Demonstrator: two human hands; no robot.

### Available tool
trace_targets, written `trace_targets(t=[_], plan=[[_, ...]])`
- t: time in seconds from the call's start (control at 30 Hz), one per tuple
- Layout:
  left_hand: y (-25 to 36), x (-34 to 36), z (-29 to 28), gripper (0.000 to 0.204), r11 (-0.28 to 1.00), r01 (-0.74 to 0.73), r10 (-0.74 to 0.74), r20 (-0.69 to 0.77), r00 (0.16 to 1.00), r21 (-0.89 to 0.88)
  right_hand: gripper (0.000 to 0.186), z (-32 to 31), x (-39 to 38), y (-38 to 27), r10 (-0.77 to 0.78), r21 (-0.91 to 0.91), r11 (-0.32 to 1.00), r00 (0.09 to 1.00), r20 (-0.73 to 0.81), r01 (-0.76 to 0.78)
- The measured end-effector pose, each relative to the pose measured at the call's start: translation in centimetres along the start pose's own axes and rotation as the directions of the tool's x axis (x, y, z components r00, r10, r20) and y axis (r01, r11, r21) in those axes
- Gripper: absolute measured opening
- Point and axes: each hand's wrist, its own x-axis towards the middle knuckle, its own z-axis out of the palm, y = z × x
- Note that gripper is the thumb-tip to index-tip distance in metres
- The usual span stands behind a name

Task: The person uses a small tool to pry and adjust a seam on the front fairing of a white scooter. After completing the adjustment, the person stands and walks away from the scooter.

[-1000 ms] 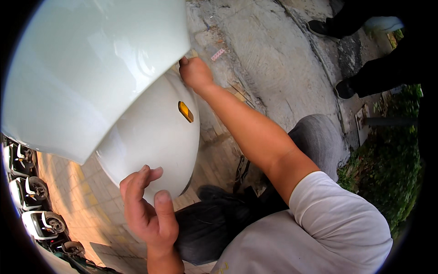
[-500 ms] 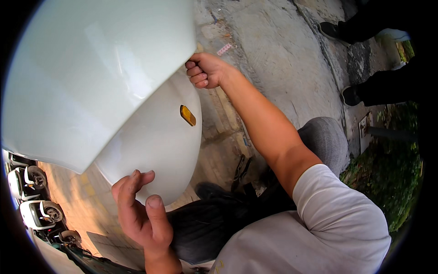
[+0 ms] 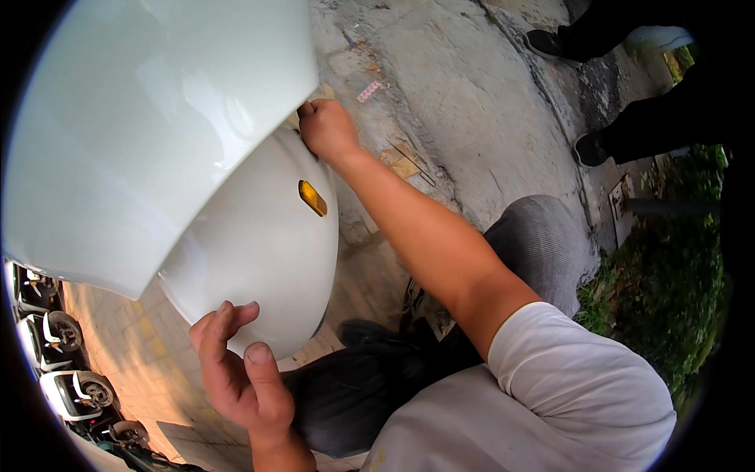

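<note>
Under the lower edge of a large glossy pale panel (image 3: 141, 134), my right hand (image 3: 329, 132) is closed, its fingertips tucked out of sight and what they hold hidden. Below that edge is a curved white body piece (image 3: 252, 259) with an amber reflector (image 3: 312, 198). My left hand (image 3: 240, 370) is raised in front of the white piece's lower part, fingers bent and apart with nothing between them.
Another person's dark-clad legs and shoes (image 3: 594, 145) stand at upper right on cracked concrete (image 3: 464, 102). Several parked two-wheelers (image 3: 75, 389) line the lower left above paving (image 3: 134, 346). Green plants (image 3: 668, 291) grow at right. My bent knee (image 3: 543, 236) is beside my right arm.
Half a second ago my right hand's curled fingers showed below the edge; now it is turned with knuckles outward, a little left. My left hand sits slightly lower than a second ago.
</note>
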Motion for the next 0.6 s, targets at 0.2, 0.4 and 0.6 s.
trace_targets(t=[0.2,0.4,0.6], plan=[[-0.3,0.0,-0.3,0.042,0.998,0.02,-0.02,-0.001,1.0,0.051,0.042,0.8,1.1,1.3,-0.059,0.095,0.994,0.998,-0.035,0.062],[-0.4,0.5,0.0,0.043,0.994,0.044,-0.043,-0.015,0.999,0.101,0.043,-0.9,1.7,0.9,0.064,0.504,0.798,0.879,0.473,-0.33],[0.6,0.7,0.2,0.043,0.992,0.062,-0.056,-0.055,0.997,0.111,0.038,-3.3,4.0,2.3,-0.034,0.429,0.607,0.517,0.855,-0.669]])
